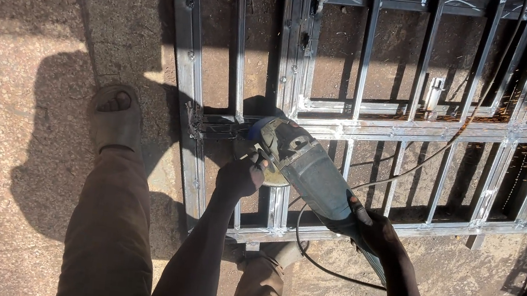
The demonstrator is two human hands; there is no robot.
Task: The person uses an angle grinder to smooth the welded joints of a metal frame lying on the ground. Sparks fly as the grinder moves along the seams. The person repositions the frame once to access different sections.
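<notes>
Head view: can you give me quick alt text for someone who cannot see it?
Both hands hold a grey angle grinder against a welded metal frame lying on the ground: left hand near the head, right hand on the rear handle. Its cord trails away.

Both hands [242,173] [370,227] clenched, arms outstretched

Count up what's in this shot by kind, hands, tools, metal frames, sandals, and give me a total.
Hands: 2, left hand and right hand, both gripping the grinder
Angle grinder: 1
Metal frame: 1
Sandal: 1
Total: 5
</notes>
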